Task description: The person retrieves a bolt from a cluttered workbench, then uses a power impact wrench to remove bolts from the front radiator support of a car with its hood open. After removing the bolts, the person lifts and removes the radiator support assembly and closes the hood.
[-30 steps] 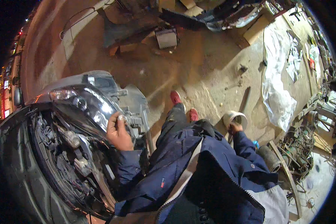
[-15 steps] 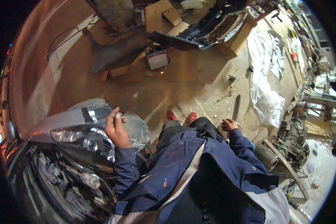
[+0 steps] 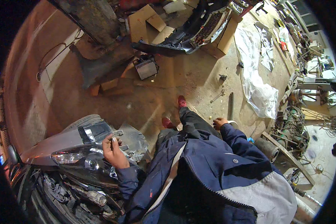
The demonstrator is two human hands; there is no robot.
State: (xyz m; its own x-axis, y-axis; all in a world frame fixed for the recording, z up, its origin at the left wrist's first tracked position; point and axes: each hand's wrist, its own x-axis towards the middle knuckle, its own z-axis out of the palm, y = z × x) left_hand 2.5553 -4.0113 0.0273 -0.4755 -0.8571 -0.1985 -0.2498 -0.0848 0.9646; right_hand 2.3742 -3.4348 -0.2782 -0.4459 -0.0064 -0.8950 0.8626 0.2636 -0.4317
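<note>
Red right shoe has moved ahead of red left shoe, half-curled left hand is near silver-grey car's clear headlamp, right hand beside white round container, can't tell if either grips anything.

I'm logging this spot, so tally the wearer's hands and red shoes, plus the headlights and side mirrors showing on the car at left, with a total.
Hands: 2 (left hand, right hand)
Red shoes: 2 (left shoe, right shoe)
Headlights: 1 (car headlight)
Side mirrors: 1 (side mirror)
Total: 6
</note>
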